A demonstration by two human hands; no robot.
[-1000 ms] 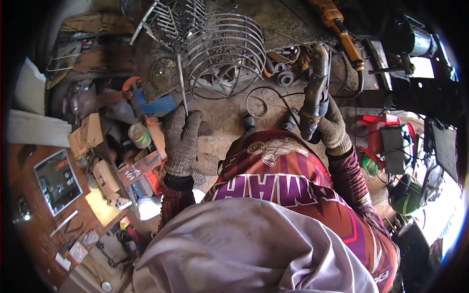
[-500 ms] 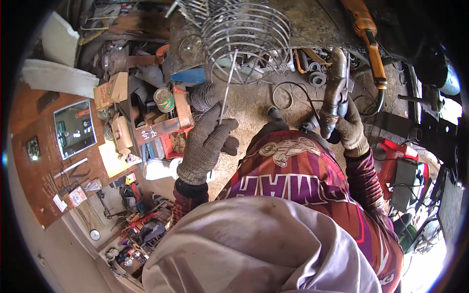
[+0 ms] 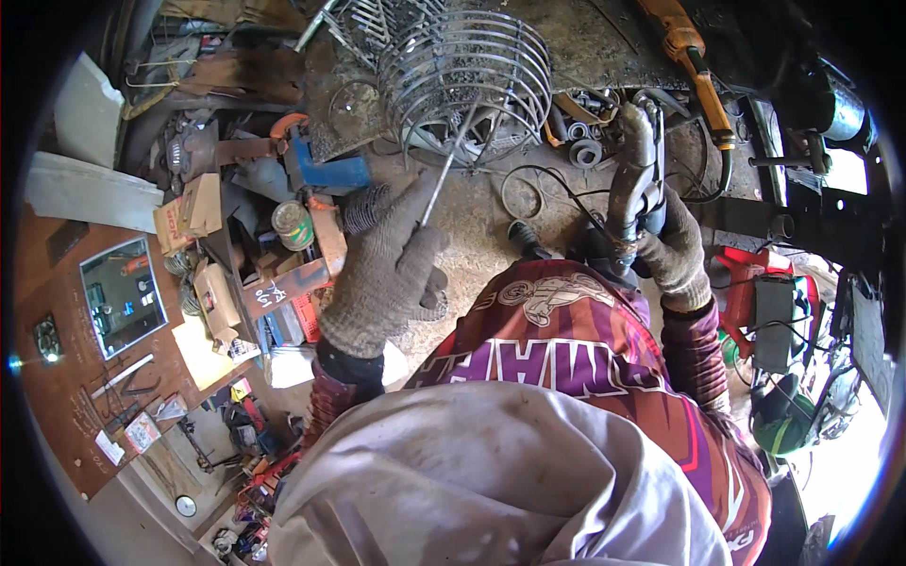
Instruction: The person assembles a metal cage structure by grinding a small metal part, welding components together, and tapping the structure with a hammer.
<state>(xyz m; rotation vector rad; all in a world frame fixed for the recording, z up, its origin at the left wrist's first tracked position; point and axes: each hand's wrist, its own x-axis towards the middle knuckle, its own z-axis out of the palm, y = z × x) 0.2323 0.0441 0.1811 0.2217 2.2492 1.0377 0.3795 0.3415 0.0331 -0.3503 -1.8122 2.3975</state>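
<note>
Left hand [image 3: 382, 274], gloved, pinches a thin rod [image 3: 444, 179] whose tip touches the wire cage [image 3: 467, 71] at its lower edge. Right hand [image 3: 672, 250] grips the torch [image 3: 632, 179], right of the cage, not yet applied. Cage looks mostly built; this rod unjoined.

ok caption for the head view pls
Gloved left hand holds a thin rod toward a wire cage; right hand grips a torch.
</note>
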